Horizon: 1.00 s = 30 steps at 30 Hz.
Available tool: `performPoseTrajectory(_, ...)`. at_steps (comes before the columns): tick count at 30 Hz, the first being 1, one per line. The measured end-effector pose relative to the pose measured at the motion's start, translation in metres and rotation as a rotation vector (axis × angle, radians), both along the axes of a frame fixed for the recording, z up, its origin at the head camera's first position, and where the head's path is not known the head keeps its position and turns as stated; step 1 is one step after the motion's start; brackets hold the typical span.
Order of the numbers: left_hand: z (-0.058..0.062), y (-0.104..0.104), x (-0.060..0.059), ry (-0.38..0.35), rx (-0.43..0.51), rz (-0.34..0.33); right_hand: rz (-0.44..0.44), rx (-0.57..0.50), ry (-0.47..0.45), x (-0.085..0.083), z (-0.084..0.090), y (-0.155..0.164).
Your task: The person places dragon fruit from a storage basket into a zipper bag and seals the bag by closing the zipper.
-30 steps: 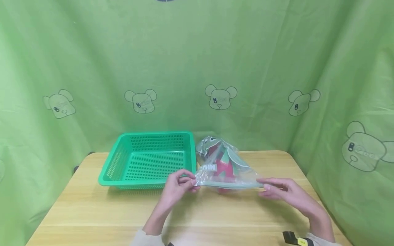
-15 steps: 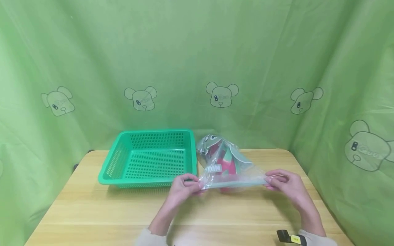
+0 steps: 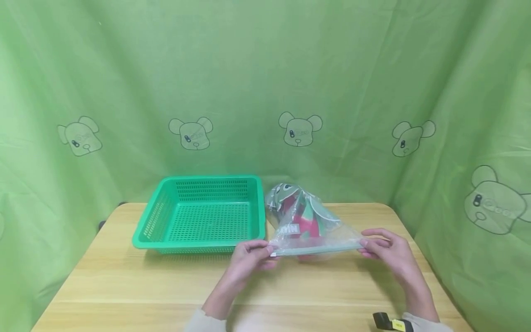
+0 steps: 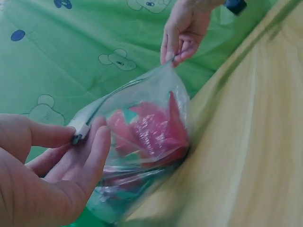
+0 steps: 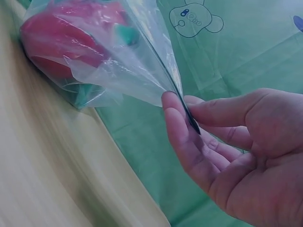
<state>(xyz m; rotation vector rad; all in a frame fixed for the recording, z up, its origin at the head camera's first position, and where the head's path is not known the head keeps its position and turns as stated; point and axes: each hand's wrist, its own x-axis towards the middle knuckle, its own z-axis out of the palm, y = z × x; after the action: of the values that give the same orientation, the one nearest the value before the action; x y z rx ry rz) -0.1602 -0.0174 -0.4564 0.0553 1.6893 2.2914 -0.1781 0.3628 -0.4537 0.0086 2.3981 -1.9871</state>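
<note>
A clear zip bag stands tented on the wooden table, its zip edge stretched straight between two hands. My left hand pinches the left end of that edge, where a small white slider sits between thumb and fingers. At the other end, my right hand pinches the corner of the zip strip between thumb and fingertips. Inside the bag lies a soft-looking pink-red and green item, partly veiled by the crinkled plastic. Behind it, a grey-green part with a printed eye shows at the bag's far end.
Left of the bag is a green perforated plastic basket, its right rim close to the plastic. The wooden table runs back to a green curtain with bear faces, which also hangs along both sides.
Both hands have shifted a little to the right, carrying the bag's zip edge with them. The edge now slopes slightly, its right end higher. The basket stays put.
</note>
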Motion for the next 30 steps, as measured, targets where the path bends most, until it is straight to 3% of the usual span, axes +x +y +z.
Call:
performPoseTrajectory(6, 0.007, -0.003, 0.0, 0.054, -0.057, 0.025, 0.01, -0.007, -0.009, 0.001, 0.004, -0.001)
performPoseTrajectory(12, 0.009, -0.005, 0.0, 0.048, -0.059, 0.045, 0.019, 0.01, 0.005, 0.003, 0.008, -0.001)
performPoseTrajectory(30, 0.012, -0.009, -0.002, 0.128, -0.081, 0.135, 0.023, 0.055, 0.041, 0.012, 0.017, -0.007)
